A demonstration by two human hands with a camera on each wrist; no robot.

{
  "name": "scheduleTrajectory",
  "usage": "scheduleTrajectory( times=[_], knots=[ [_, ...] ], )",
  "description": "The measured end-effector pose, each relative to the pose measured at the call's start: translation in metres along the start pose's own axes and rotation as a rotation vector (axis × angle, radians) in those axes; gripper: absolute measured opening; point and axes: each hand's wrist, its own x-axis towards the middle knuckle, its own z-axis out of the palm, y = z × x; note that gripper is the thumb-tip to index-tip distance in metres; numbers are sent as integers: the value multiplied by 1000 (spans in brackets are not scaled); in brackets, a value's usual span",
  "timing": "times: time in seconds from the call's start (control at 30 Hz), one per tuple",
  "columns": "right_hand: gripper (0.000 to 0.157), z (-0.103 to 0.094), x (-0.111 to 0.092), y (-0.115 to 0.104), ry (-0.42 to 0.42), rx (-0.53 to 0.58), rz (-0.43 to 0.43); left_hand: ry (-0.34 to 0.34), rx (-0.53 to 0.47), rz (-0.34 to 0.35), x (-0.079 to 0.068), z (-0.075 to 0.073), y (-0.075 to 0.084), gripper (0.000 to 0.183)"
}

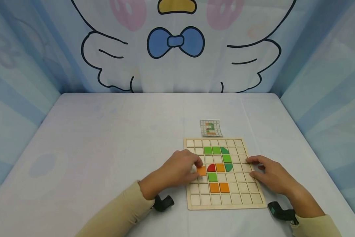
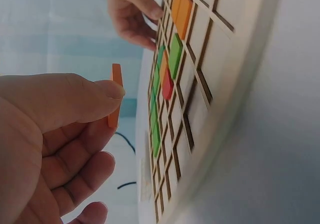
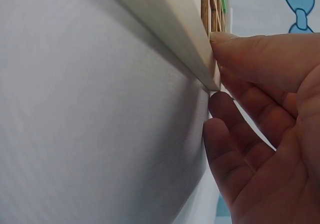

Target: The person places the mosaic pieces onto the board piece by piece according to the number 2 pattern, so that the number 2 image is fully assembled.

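My left hand pinches an orange square tile between thumb and fingers, over the left part of a wooden grid board. In the left wrist view the orange tile is held on edge, apart from the board. Several tiles sit in the grid: green squares, orange squares, a red rounded piece and dark green rounded pieces. My right hand touches the board's right edge with thumb and forefinger; in the right wrist view its thumb rests on the rim.
Just behind the board lies a small pattern card printed with a coloured figure on a grid. A white cloth covers the table. Printed curtains stand along the back and sides. A black wrist device sits by each sleeve.
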Motion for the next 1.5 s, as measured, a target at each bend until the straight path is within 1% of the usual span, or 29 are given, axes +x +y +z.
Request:
scheduleTrajectory(
  times=[0.07,0.23,0.37,0.47,0.57,0.7,0.97,1.17,1.3,1.5],
  knots=[
    [38,0,0,0,1,0,-1,-15,9,8,7,2,6,18],
    [38,0,0,-1,-5,5,4,-23,36,62,21,8,19,16],
    [38,0,0,-1,-8,4,7,-27,54,109,30,13,27,18],
    [38,-1,0,0,-8,7,4,-48,73,133,38,17,33,21],
    [38,-1,0,0,-8,8,-2,-77,97,141,46,22,38,23],
    [38,-1,0,0,-7,3,-8,-111,133,132,54,28,46,23],
    [37,-1,0,1,6,-19,-30,-152,210,133,60,34,58,22],
    [37,-2,1,0,13,-24,-36,-188,238,105,64,39,63,24],
    [36,-2,1,0,12,-25,-38,-210,252,89,65,41,65,23],
    [37,-2,1,0,11,-26,-32,-206,262,107,65,46,64,23]
  ],
)
